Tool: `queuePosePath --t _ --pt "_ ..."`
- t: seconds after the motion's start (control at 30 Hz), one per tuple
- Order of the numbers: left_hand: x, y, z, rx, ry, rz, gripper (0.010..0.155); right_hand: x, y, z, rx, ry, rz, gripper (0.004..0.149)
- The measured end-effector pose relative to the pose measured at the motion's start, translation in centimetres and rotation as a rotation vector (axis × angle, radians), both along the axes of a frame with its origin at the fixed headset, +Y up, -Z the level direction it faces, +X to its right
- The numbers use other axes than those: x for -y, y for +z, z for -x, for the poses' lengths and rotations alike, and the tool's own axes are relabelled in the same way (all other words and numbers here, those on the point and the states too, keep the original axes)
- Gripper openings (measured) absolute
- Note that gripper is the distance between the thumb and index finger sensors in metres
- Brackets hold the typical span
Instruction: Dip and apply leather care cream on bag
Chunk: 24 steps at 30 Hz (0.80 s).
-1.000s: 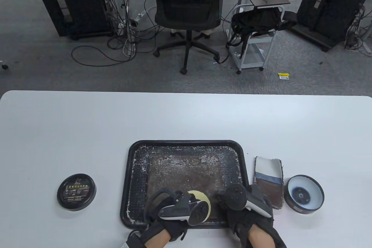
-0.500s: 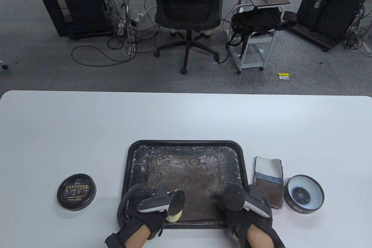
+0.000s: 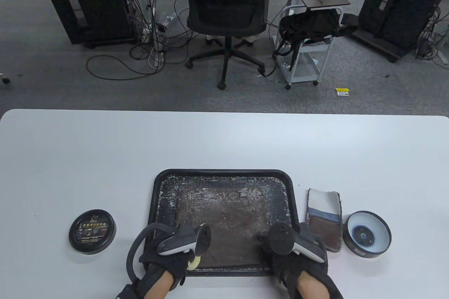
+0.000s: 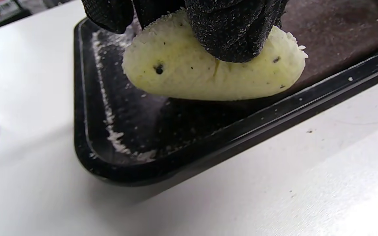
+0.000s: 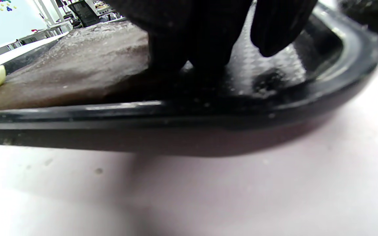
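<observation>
1. My table view looks steeply down from the near side, taking in the whole white table [image 3: 224, 141] and the office floor beyond.
2. My left wrist view sits low and very close, facing the black tray [image 4: 87, 154] at its near left corner.
3. My right wrist view is almost at table level, facing the tray's near right rim.
4. All three share that tray; both wrist views catch the yellow sponge [image 4: 208, 75].
</observation>
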State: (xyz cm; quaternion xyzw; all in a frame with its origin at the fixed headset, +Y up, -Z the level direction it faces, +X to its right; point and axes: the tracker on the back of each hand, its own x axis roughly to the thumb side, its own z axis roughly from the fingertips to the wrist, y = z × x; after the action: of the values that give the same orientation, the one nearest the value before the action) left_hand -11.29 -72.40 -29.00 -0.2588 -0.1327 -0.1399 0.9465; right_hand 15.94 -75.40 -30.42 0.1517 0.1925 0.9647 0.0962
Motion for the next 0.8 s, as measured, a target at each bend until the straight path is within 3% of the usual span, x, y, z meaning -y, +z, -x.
queuePosePath --t 0.57,0.8 --pt "0.6 -0.3 2.9 -0.124 -0.058 0.034 0.040 0.0 0.1 0.0 0.006 0.001 -0.003 0.067" --pt "-1.7 0.3 4.9 -0.118 0.194 -0.046 0.042 0.0 0.1 -0.2 0.008 -0.007 -0.001 0.067"
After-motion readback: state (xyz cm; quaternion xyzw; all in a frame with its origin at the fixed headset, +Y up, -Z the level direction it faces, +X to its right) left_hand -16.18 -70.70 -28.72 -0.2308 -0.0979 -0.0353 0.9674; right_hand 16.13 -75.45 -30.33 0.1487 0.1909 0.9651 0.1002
